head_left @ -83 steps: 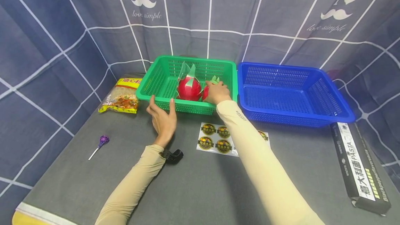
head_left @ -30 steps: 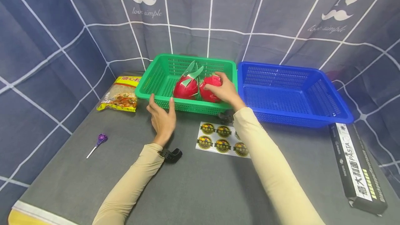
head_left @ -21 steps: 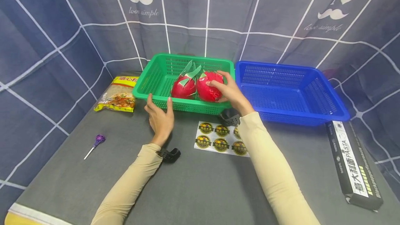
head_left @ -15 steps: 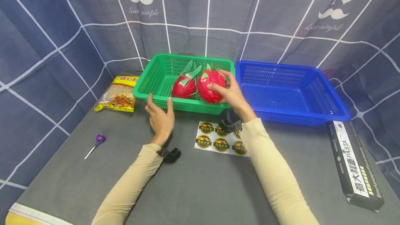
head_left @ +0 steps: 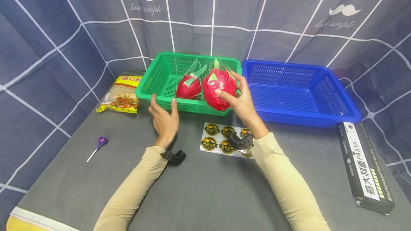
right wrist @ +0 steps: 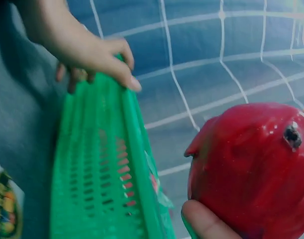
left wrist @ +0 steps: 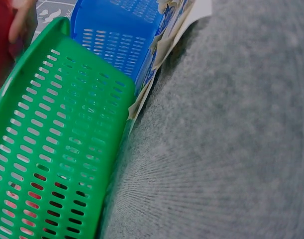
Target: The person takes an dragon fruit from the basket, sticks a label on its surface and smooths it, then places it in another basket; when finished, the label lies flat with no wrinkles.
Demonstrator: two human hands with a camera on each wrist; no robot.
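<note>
In the head view, my right hand (head_left: 244, 101) grips a red dragon fruit (head_left: 218, 87), thumb on its near side and fingers round the right. It is raised over the front rim of a green basket (head_left: 189, 106). The right wrist view shows this dragon fruit (right wrist: 256, 169) close up, with a dark spot on its end. A second dragon fruit (head_left: 188, 87) with green leaf tips lies in the basket. My left hand (head_left: 165, 122) rests against the basket's front wall, thumb and index fingertips at the rim; its lower fingers are hidden in the head view.
A blue basket (head_left: 302, 118) stands right of the green one. A sheet of round stickers (head_left: 210, 143) lies in front. A yellow food bag (head_left: 120, 97) and a purple lollipop (head_left: 102, 142) are at left, a black pasta box (head_left: 363, 167) at right.
My right hand has taken hold of the right-hand dragon fruit, lifted it and brought it towards me, its leafy end now upward. The other fruit has tipped over. My left hand has stayed put.
</note>
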